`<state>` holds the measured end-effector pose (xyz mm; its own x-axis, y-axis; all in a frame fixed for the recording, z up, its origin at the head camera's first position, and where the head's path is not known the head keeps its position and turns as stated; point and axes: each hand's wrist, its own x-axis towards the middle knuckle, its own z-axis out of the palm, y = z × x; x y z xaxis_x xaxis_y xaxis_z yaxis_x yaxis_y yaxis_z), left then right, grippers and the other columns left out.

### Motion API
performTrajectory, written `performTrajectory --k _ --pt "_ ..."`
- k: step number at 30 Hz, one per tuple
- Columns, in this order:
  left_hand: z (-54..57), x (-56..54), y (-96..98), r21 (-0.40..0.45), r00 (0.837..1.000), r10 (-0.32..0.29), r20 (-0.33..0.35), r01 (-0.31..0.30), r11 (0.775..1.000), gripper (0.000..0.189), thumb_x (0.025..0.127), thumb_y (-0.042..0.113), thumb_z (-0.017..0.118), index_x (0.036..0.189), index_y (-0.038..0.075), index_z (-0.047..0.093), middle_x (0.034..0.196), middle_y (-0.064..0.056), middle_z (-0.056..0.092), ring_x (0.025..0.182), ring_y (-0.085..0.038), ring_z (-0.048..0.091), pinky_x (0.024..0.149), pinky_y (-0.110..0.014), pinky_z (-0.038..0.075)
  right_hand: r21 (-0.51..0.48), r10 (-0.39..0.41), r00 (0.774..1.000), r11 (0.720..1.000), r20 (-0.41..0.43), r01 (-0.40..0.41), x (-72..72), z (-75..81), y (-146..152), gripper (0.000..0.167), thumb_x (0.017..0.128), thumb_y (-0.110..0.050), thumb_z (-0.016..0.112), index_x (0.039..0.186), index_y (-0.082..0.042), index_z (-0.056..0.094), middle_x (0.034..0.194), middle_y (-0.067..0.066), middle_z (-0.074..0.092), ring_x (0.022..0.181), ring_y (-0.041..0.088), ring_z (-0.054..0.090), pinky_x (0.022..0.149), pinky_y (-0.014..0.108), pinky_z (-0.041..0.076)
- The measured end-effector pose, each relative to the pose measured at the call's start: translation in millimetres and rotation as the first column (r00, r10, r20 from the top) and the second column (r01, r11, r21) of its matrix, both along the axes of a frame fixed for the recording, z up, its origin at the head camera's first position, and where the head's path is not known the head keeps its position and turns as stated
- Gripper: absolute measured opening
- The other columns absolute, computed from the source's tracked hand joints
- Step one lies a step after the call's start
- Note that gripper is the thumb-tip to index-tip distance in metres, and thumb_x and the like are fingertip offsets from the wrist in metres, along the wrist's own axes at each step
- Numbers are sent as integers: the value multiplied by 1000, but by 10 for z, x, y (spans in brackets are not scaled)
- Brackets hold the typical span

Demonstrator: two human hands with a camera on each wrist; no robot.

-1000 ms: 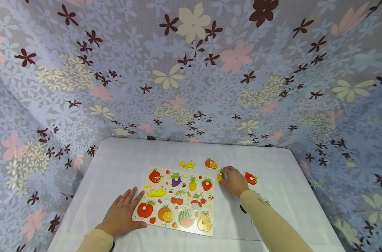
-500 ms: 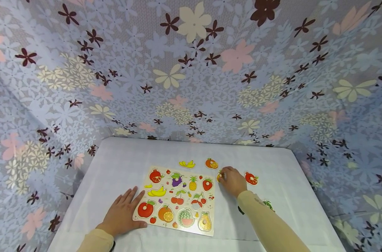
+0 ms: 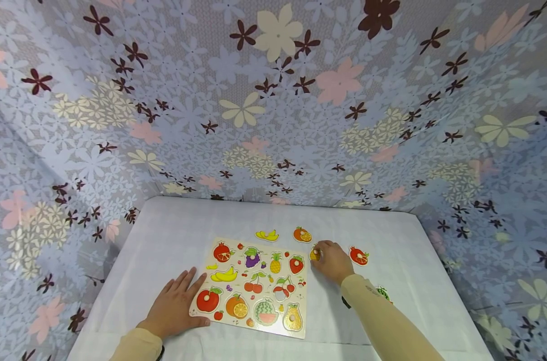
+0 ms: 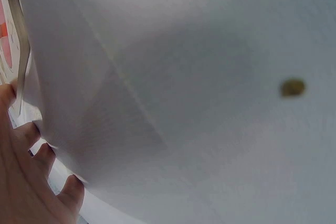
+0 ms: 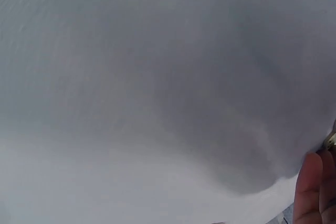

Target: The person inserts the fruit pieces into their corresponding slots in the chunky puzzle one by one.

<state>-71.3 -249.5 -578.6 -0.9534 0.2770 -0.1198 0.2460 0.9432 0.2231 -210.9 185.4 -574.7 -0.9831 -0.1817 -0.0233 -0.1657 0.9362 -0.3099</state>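
A cream fruit puzzle board point(image 3: 265, 279) lies flat on the table, printed with fruits in shaped places. My left hand point(image 3: 176, 303) rests palm down at its lower left corner, fingers spread, thumb along the bottom edge. In the left wrist view, fingers point(image 4: 29, 135) lie on the cloth and the thumb meets the board's edge. Just right of the board's upper right corner, my right hand point(image 3: 334, 261) pinches a yellow-orange puzzle piece point(image 3: 315, 252), partly hidden by the fingers. The right wrist view shows only fingertips point(image 5: 308, 177) and a sliver of this piece.
Loose pieces lie around the board: a banana piece point(image 3: 267, 235) and an orange piece point(image 3: 302, 234) behind it, a pomegranate piece point(image 3: 358, 255) right of my hand. A watermelon piece point(image 3: 383, 293) is partly covered by my right sleeve point(image 3: 381, 316). Floral curtains surround the white table point(image 3: 187, 220).
My right hand stays at the yellow-orange piece, with only a slight shift of wrist and forearm. The forearm now uncovers more of the watermelon piece. My left hand has not moved.
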Motion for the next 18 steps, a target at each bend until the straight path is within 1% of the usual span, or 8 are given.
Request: performTrajectory --k 5,9,13,16,18 --pt "2 -2 12 9 1000 8 13 -8 1000 117 64 84 66 156 17 38 160 -18 27 144 -40 27 112 -62 26 29 21 999 999 -34 -20 5 -12 15 29 79 -29 83 100 -14 69 125 11 64 107 31 63 92 48 52" --pt "-11 -6 11 -2 1000 1 -1 -1 1000 117 65 86 65 155 17 38 160 -18 27 144 -39 27 112 -62 27 52 47 994 998 -95 -42 8 -31 34 29 76 -29 83 97 -15 69 123 11 65 102 30 65 86 47 55" --pt "-9 -5 10 -7 1000 -4 -12 4 1000 117 65 86 64 156 17 38 160 -18 27 144 -39 28 112 -61 27 53 62 987 997 -149 -55 9 -44 48 28 75 -30 82 94 -15 67 122 10 65 93 27 67 77 43 58" --pt "9 -3 12 -6 1000 0 -5 0 1000 117 65 85 65 156 17 37 160 -18 28 144 -39 28 112 -61 27 42 66 985 997 -160 -60 11 -39 57 28 75 -29 82 93 -15 67 121 10 66 88 26 67 72 42 58" --pt "18 -3 10 -3 1000 4 0 -4 1000 117 65 85 66 155 17 38 160 -18 28 144 -39 28 112 -62 26 39 62 987 998 -151 -57 12 -36 63 28 75 -30 83 93 -15 68 122 10 66 87 25 67 71 41 58"
